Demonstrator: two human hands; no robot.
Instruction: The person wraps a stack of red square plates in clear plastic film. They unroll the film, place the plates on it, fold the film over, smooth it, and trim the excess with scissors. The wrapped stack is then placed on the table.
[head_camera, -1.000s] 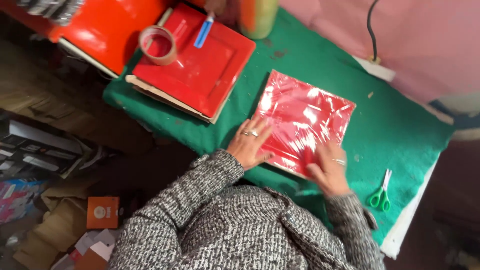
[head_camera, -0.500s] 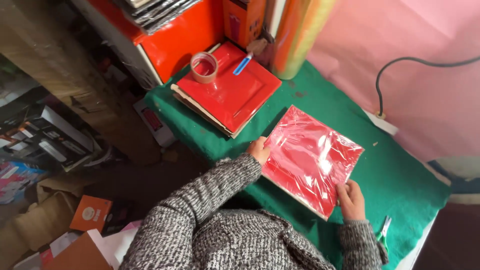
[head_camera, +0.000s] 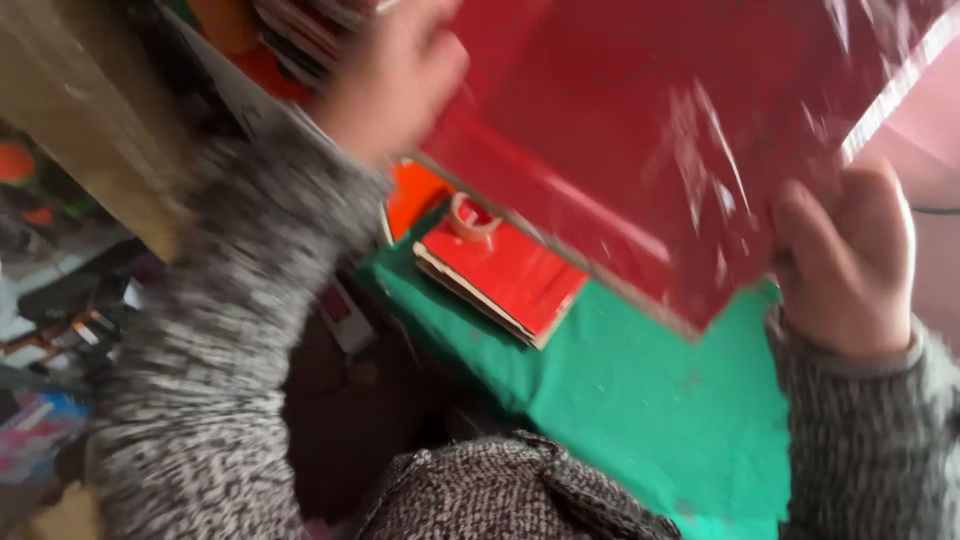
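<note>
A flat red square package (head_camera: 660, 130) wrapped in shiny clear film is raised off the table, close to the camera and tilted. My left hand (head_camera: 395, 75) grips its left edge and my right hand (head_camera: 850, 265) holds its lower right edge. Both arms wear grey speckled knit sleeves. The package hides much of the table behind it. The view is motion-blurred.
Below lies the green cloth-covered table (head_camera: 660, 400). A stack of red flat packages (head_camera: 505, 280) sits on it with a roll of tape (head_camera: 472, 215) on top. An orange box (head_camera: 415, 195) stands behind. Clutter fills the floor at left (head_camera: 50, 320).
The red package was lying on the green table under both hands. Now both hands have lifted it up toward the camera, and the view has swung closer.
</note>
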